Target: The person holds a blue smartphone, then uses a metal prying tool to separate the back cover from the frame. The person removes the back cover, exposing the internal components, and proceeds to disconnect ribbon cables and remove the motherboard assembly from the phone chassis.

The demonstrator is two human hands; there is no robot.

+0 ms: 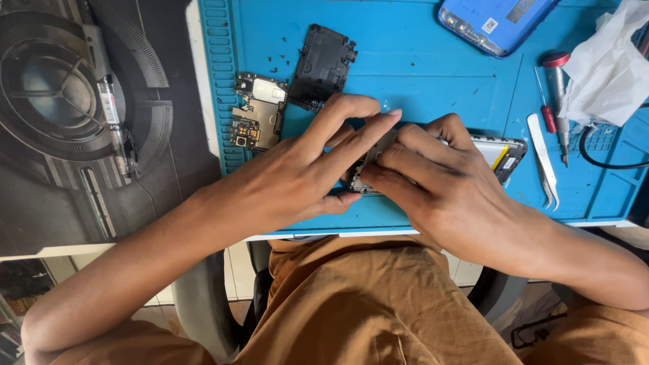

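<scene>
An opened smartphone body with a dark frame and a pale battery area [503, 154] lies flat on the blue silicone repair mat [419, 61], near the mat's front edge, which puts it close under the person's eyes and within easy reach of both hands. The left hand [297, 169] lies over the phone's left end with fingers stretched long and narrow, the fingertips pressing down on the frame, seemingly to steady it. The right hand [439, 179] curls over the middle of the phone, its fingertips pinched close against the inner parts; whether it grips a small piece cannot be told.

Left of the phone and further back on the mat lie a green and gold circuit board [257, 111] and a black plastic inner cover plate [323, 64], set apart from the phone. Right of the phone rest silver metal tweezers [544, 162] and a red-handled screwdriver [558, 94]. A blue phone back cover [493, 20] lies behind the phone.
</scene>
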